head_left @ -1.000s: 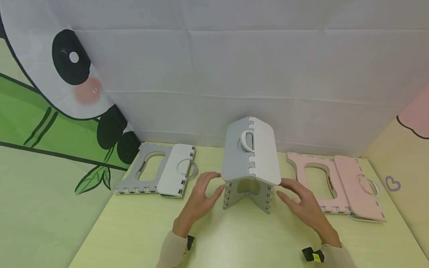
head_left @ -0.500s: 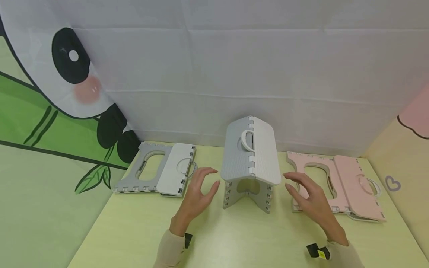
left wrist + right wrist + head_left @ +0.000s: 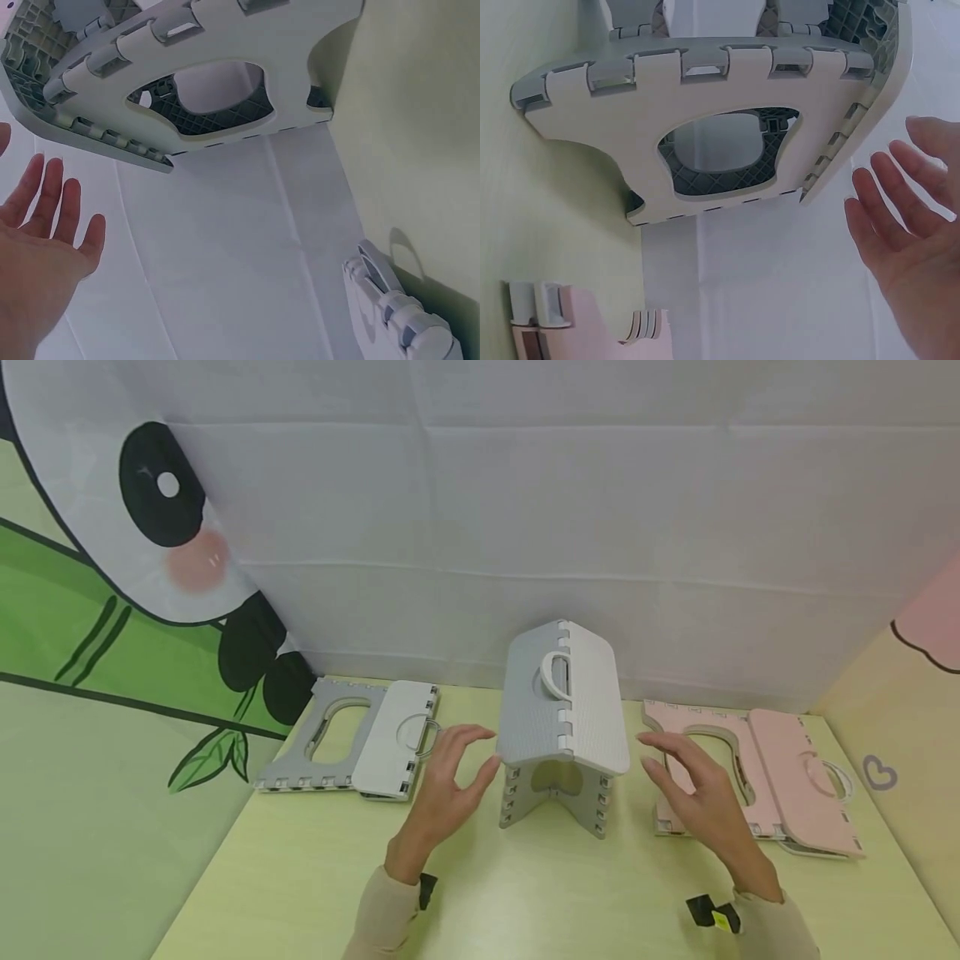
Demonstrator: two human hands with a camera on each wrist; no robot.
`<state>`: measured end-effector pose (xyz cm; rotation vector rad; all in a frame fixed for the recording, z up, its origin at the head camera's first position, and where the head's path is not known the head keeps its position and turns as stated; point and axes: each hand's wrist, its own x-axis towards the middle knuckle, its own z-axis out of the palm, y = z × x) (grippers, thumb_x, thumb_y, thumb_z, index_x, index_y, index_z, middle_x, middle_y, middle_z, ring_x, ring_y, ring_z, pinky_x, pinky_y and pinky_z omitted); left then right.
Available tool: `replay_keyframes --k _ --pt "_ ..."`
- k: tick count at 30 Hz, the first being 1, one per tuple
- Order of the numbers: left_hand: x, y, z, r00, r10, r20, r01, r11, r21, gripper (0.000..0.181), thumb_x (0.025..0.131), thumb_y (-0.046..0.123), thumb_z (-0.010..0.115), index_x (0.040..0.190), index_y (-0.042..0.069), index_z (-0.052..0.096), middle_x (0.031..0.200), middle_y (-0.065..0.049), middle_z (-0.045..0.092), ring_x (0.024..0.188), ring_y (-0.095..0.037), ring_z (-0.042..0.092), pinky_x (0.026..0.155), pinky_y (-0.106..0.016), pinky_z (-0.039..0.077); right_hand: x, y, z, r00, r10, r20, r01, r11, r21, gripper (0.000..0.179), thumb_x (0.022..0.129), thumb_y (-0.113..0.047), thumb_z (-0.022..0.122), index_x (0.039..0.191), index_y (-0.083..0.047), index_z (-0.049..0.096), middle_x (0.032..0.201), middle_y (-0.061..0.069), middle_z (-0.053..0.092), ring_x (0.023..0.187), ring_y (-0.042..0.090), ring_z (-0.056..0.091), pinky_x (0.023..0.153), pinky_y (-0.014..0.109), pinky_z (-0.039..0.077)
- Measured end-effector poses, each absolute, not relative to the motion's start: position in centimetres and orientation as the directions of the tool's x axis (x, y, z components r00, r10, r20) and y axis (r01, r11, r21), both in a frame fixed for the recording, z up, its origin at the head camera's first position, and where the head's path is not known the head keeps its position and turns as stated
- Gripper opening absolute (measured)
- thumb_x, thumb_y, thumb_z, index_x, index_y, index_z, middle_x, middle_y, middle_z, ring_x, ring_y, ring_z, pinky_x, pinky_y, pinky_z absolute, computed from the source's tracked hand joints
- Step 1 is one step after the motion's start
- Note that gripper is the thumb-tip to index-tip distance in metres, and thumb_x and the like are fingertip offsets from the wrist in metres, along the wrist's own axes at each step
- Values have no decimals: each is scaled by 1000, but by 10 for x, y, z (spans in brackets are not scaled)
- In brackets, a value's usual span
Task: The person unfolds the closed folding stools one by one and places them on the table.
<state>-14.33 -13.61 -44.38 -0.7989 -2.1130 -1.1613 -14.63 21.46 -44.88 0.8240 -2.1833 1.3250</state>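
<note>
A grey and white folding step stool (image 3: 592, 693) stands partly folded in the middle of the table, its two-part top peaked like a roof along the hinge. A loop handle (image 3: 553, 677) sticks up from that ridge. On the stool's left side my left hand (image 3: 444, 793) hovers, fingers loosely bent and touching nothing; in the left wrist view its fingers (image 3: 49, 199) are apart from the stool's edge. My right hand (image 3: 701, 785) is held likewise to the right, with a gap to the stool. In the right wrist view the stool's side panel (image 3: 585, 97) shows its oval cut-out.
Left of the hands, a grey and white folded stool (image 3: 382, 743) lies flat on the table (image 3: 540, 893). A pink folded stool (image 3: 795, 777) lies at the right, partly behind my right hand. A pale curtain (image 3: 525, 510) hangs behind the table.
Both hands have come away from the middle stool's lower edges and moved outward; in the last half second the left shifted slightly up and right. The stool has not moved.
</note>
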Motion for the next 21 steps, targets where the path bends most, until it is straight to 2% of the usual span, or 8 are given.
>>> replay_keyframes --k 7,12,18,21 --pt "-145 -127 -435 -626 234 743 754 425 501 33 95 9 72 126 2 64 124 -11 64 118 -29 57 103 -39 46 -147 212 -442 -738 -260 623 -670 390 -631 51 86 17 69 134 -2 64 130 14 65 129 5 54 108 17 40" --pt "-145 -121 -430 -613 257 747 773 392 500 32 94 5 72 125 1 64 123 -11 64 117 -28 56 102 -37 47 -145 209 -438 -741 -271 615 -668 391 -633 53 86 15 71 135 -3 64 132 12 64 125 4 54 102 14 41" --pt "-147 -112 -430 -603 279 747 787 358 502 34 92 0 73 125 1 63 124 -11 62 118 -29 55 99 -35 50 -145 201 -433 -732 -304 609 -680 370 -633 55 84 14 75 134 -6 65 133 10 64 137 10 48 115 22 36" --pt "-147 -107 -430 -601 293 744 792 344 504 36 91 -2 73 125 1 62 125 -12 61 118 -28 55 95 -37 53 -146 199 -432 -728 -309 612 -685 360 -633 56 83 14 76 134 -7 65 133 10 64 137 14 50 116 24 36"
